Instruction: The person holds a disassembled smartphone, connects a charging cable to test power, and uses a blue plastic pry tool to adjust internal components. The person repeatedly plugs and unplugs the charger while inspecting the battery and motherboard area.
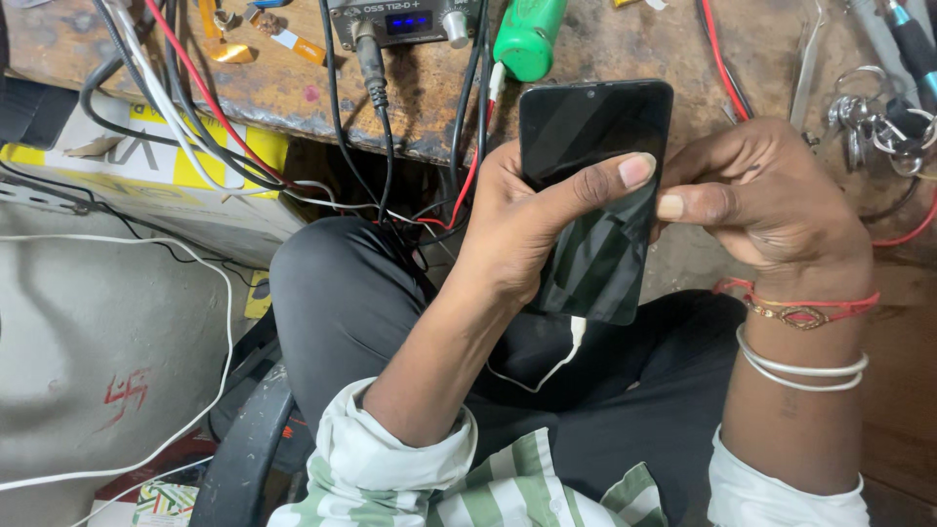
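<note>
A black smartphone with a dark screen is held upright over my lap. My left hand grips it from the left, thumb lying across the glass. My right hand touches its right edge with the thumb tip pressed to the side. A white cable is plugged into the phone's bottom end and loops down over my black trousers. Red thread and white bangles circle my right wrist.
A worn wooden workbench lies ahead with a small power unit with a blue display, a green cylinder, tweezers, a key ring and tangled red, black and white wires. A yellow and white box sits at left.
</note>
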